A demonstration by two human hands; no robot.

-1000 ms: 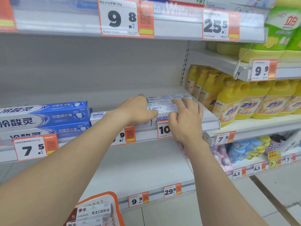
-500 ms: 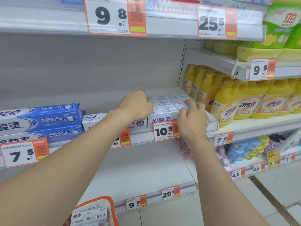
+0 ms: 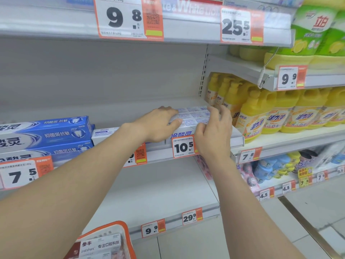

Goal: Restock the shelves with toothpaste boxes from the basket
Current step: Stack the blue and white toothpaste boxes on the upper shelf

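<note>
The left hand (image 3: 160,126) and right hand (image 3: 214,135) are both lying half-curled on white toothpaste boxes (image 3: 194,116) sitting on the grey shelf (image 3: 237,139), gripping nothing. Yellow bottles (image 3: 265,113) are standing beside; the basket (image 3: 110,240) is sitting below.

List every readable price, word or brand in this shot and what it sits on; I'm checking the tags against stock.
"9.8": top rail tag
"25.5": top rail tag
"White": box above the top rail
"9.9": detergent rail tag
"10.5": tag below the hands
"7.5": tag under blue boxes
"7.8": right rail tag
"29.9", "9.9": bottom rail tags
"4.5": two low right tags
"oralshark": basket box
Fine print: blurred.
</note>
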